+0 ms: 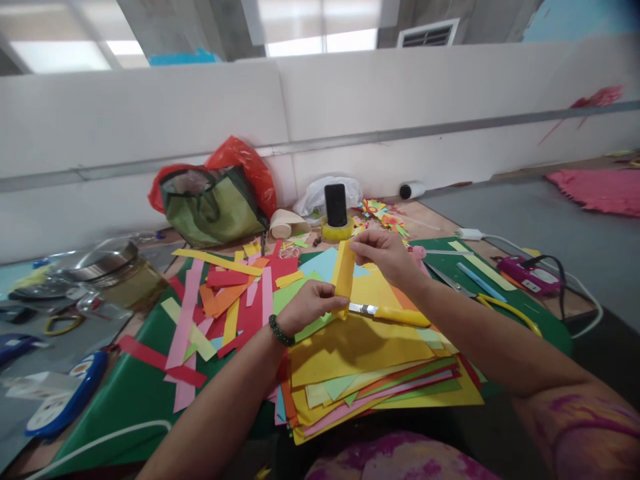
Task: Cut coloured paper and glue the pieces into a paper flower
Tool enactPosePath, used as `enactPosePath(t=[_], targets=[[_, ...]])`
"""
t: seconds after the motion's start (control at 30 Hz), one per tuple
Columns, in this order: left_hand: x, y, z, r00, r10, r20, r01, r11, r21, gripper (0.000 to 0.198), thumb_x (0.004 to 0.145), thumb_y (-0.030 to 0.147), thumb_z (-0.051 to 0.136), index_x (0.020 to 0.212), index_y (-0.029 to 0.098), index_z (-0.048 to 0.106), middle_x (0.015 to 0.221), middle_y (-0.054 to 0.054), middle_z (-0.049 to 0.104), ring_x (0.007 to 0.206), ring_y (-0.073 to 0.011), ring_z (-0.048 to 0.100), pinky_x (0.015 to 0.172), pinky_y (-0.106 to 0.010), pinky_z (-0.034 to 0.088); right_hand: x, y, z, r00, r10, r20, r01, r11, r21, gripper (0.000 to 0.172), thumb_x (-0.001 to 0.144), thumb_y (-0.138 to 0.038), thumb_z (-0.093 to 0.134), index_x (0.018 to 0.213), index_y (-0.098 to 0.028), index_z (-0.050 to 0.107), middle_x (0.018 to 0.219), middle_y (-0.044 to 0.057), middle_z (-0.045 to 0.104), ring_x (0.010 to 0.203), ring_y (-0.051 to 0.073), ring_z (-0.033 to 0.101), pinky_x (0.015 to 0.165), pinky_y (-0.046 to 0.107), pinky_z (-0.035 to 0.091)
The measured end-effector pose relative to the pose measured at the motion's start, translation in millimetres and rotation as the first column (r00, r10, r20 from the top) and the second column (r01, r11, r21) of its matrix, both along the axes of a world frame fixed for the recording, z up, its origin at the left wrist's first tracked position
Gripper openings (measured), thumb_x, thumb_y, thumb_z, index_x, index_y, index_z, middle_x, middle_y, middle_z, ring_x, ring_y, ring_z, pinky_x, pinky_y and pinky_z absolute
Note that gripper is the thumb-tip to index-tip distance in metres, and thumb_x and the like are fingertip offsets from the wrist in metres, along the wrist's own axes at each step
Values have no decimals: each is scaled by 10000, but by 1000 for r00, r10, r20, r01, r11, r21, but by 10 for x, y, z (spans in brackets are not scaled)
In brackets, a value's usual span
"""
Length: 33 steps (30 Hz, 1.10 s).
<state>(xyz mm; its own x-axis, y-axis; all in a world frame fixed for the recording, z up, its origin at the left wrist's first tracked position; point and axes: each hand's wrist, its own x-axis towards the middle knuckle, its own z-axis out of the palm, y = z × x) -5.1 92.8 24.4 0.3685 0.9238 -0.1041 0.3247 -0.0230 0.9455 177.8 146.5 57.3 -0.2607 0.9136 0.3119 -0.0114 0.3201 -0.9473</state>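
Between my two hands a folded yellow paper strip stands nearly upright. My left hand pinches its lower end, thumb in front. At the top right corner, my right hand grips the strip between thumb and fingertips. Just below lies a utility knife with a yellow handle, its blade end close to my left thumb. It rests on a stack of coloured paper, mostly yellow on top, with green, pink and orange sheets showing at the edges.
Loose paper strips lie left on the green mat. Scissors with yellow handles lie right, near a purple power adapter. A phone stands behind on a tape roll. A green bag and glass jar stand left.
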Motion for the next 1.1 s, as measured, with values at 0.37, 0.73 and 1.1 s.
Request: enactPosePath(t=[0.37,0.73,1.1], targets=[[-88,104,72,716,501,487,-375,864,-337,422,420,393,889,654,142,643,610,32,550,524,-42,424,472,-175,296,380,-213,-234,567,36,823,-68,998,2,358,669,-423,721,886,-150,636,877,128,671,847,283,617,705,339,447],[-38,125,8,621,595,511,-512,801,-309,389,432,376,888,666,148,678,655,23,635,571,-47,482,523,-183,314,687,-514,-275,339,3,941,-99,995,33,325,984,-381,265,801,-208,471,757,61,614,709,197,606,619,278,396],[54,69,-66,690,481,541,-484,862,-151,349,500,418,853,639,132,707,642,-13,670,606,-105,554,648,-256,444,536,-561,-81,574,171,801,-203,977,-63,452,970,-522,203,789,-209,472,648,18,605,568,151,576,615,278,428]])
